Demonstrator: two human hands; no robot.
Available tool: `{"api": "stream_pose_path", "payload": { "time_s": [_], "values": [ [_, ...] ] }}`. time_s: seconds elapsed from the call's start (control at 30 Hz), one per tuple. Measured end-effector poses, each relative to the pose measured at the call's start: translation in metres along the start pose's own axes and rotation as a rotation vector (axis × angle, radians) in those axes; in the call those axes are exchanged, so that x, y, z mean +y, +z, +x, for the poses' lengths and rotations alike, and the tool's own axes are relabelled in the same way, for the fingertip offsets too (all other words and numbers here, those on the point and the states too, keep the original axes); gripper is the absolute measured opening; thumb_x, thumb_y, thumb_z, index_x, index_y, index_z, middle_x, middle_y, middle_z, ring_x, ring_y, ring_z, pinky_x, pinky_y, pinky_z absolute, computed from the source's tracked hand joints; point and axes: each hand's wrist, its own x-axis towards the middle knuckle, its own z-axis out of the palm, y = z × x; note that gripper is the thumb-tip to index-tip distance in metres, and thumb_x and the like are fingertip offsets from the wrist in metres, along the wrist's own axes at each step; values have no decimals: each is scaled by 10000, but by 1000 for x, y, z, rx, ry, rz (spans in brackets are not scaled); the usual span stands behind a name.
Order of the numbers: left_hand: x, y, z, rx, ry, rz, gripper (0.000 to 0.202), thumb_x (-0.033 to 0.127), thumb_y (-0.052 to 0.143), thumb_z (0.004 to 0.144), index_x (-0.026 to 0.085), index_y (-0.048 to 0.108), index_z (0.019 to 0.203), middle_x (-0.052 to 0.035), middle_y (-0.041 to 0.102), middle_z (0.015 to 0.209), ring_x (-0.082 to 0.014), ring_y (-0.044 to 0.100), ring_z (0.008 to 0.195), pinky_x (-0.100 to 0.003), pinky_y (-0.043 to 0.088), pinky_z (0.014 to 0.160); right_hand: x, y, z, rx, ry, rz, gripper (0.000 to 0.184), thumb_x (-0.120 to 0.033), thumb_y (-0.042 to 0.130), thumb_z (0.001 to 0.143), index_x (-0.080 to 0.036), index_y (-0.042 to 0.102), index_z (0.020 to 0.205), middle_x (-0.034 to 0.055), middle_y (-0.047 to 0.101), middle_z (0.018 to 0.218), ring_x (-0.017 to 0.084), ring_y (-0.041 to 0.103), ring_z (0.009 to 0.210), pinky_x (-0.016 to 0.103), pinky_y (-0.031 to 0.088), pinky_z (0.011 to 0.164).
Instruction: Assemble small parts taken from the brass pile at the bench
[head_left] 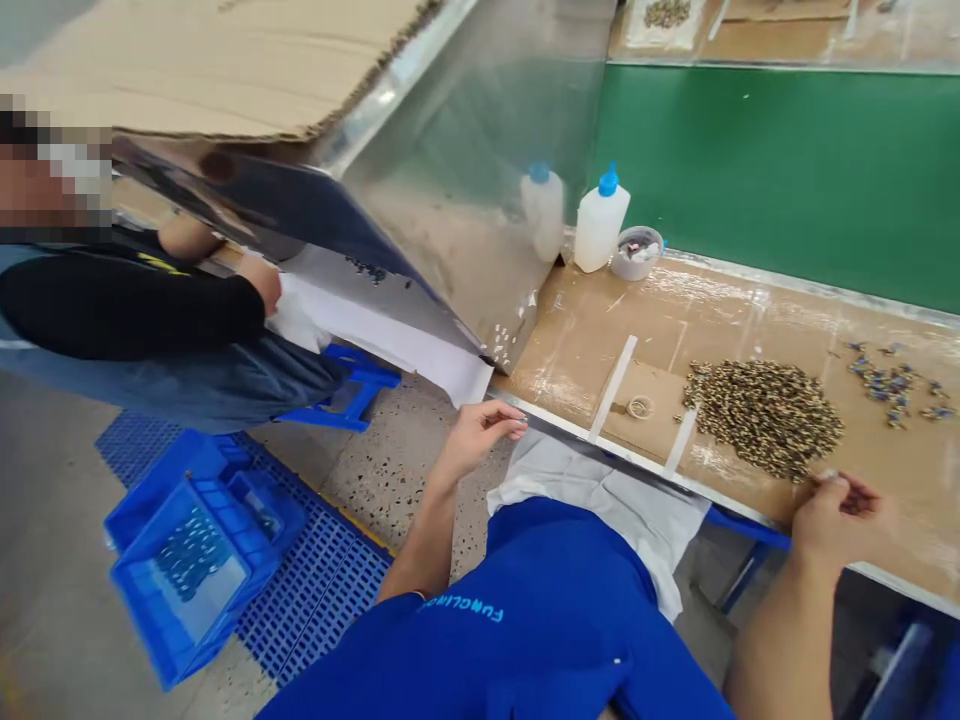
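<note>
My left hand [480, 432] hovers at the near edge of the workbench [577, 330], fingers loosely curled with the fingertips pinched together; I cannot make out anything in them. My right hand [840, 505] rests on the bench edge just below a heap of small dark and gold parts [765, 412], fingers curled around something small that I cannot name. A white cloth [600, 490] lies across my lap over my blue shirt.
Two white bottles with blue caps [600, 222] and a small round dish [636, 252] stand at the back by a green wall. Blue small parts [892, 385] lie far right. A person in dark sleeves [135, 310] sits left; blue crates [195, 550] are on the floor.
</note>
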Motion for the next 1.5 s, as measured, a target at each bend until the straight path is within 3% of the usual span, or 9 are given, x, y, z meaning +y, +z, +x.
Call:
{"api": "stream_pose_path", "payload": {
  "time_s": [0.1,0.2,0.33,0.67,0.93,1.03,1.23,1.37,1.5],
  "values": [
    [-8,39,29,-156,116,76,128,270,688,844,160,729,793,-43,744,712,-169,713,669,-268,590,657,-4,0,-4,117,72,8,155,-383,585,699,-269,483,725,140,624,756,355,681,820,564,549,818],
    [-16,71,57,-251,209,100,136,277,669,869,160,707,812,-68,772,837,-180,731,775,-276,590,718,-4,-1,-7,116,74,12,205,-428,607,732,-238,537,760,104,627,735,301,675,781,506,572,801],
    [-30,99,73,-305,161,-9,285,427,666,885,150,638,827,-96,768,866,-194,749,807,-295,610,740,1,-3,-10,101,49,29,357,-527,585,769,-180,596,855,62,634,740,231,657,722,441,579,762],
    [-50,124,84,-372,197,-83,426,572,532,954,157,556,861,-60,720,741,-119,662,577,-231,572,562,6,-3,-9,166,94,161,472,-634,566,776,-175,556,887,35,621,703,196,645,648,379,565,660],
    [-54,124,84,-342,172,-38,311,465,635,904,160,604,851,-22,678,689,-109,641,586,-198,540,532,-17,3,-23,230,5,155,423,-609,516,854,-206,500,979,30,598,736,190,615,651,357,535,647],
    [-54,124,84,-333,168,-8,269,419,670,876,155,647,829,-11,663,669,-107,635,575,-196,536,534,-35,16,-46,65,-73,132,381,-559,489,905,-198,526,1024,51,620,800,193,637,713,355,541,692],
    [-48,122,87,-372,282,65,233,367,660,886,156,758,885,-53,733,793,-117,645,589,-227,544,577,-67,62,-93,-585,-192,321,312,-462,573,905,-219,581,1100,55,687,861,190,648,724,336,552,664],
    [-46,120,87,-409,334,103,241,362,648,898,176,795,940,-69,758,826,-142,671,635,-264,576,638,-75,82,-100,-654,-121,379,296,-463,598,899,-208,614,1049,51,699,834,187,647,706,323,550,641],
    [-52,122,86,-364,260,49,291,404,657,890,159,778,992,-71,763,836,-139,684,624,-260,593,628,-79,83,-95,-676,-105,369,289,-482,585,909,-207,668,880,58,709,815,187,648,689,313,544,617]
  ]
}}
